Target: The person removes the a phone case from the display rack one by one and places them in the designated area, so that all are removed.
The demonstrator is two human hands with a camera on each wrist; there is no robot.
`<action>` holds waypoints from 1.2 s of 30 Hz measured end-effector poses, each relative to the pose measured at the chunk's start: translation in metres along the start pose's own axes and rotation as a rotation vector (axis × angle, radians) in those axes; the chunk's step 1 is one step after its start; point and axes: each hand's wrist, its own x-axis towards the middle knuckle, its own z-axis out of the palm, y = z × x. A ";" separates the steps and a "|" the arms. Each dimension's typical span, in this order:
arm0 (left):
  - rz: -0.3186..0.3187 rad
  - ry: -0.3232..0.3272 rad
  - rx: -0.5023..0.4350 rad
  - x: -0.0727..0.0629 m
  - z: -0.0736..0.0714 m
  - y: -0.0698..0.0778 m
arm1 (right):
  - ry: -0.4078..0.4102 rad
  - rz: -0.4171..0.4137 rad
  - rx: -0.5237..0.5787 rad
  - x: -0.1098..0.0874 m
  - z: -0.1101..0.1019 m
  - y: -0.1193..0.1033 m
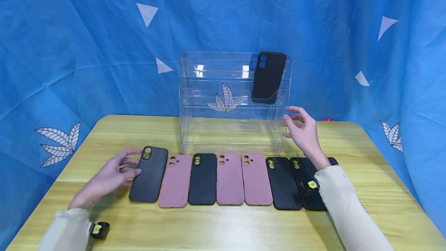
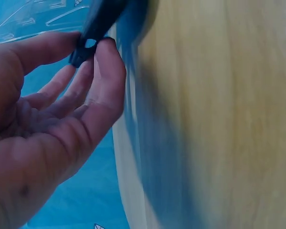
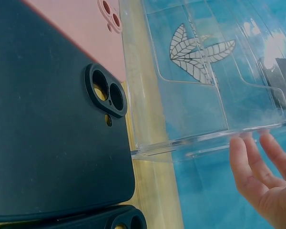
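Observation:
My left hand (image 1: 110, 175) pinches a black phone case (image 1: 149, 175) at its left edge, at the left end of a row of cases. The left wrist view has the same case (image 2: 96, 29) between thumb and fingers, tilted above the wooden table. My right hand (image 1: 304, 130) is at the right side of a clear tiered display rack (image 1: 226, 148), its fingertips (image 3: 238, 143) right at the side panel and fairly straight. Another black phone case (image 1: 270, 76) leans in an upper tier of the rack, at its right end.
Along the table (image 1: 223, 231) lie more cases side by side: a pink case (image 1: 175, 181), a black case (image 1: 203, 179), two more pink ones and two more black ones. The right forearm passes over the rightmost black case (image 1: 304, 173). A blue patterned cloth (image 1: 104, 49) hangs behind.

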 end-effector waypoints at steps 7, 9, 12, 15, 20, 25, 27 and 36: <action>-0.005 -0.001 0.056 0.001 0.003 -0.003 | 0.000 -0.004 0.000 0.000 0.000 0.001; -0.008 -0.001 0.069 0.001 0.003 -0.003 | 0.000 -0.007 0.002 0.000 0.000 0.001; -0.022 -0.002 0.086 0.002 0.003 -0.002 | 0.000 -0.016 0.010 0.001 0.000 0.002; -0.036 -0.008 0.097 0.003 0.002 -0.003 | 0.001 -0.020 0.012 0.001 0.000 0.002; -0.036 -0.022 0.088 0.003 0.001 -0.003 | 0.000 -0.011 0.000 0.001 0.000 0.002; -0.034 -0.038 0.083 0.002 -0.001 -0.002 | 0.001 -0.010 -0.009 0.001 0.000 0.001; -0.036 -0.042 0.084 0.002 -0.002 -0.002 | 0.001 -0.010 -0.013 0.001 0.000 0.000; -0.038 -0.033 0.115 0.002 -0.002 -0.003 | 0.001 -0.009 -0.016 0.000 0.000 0.000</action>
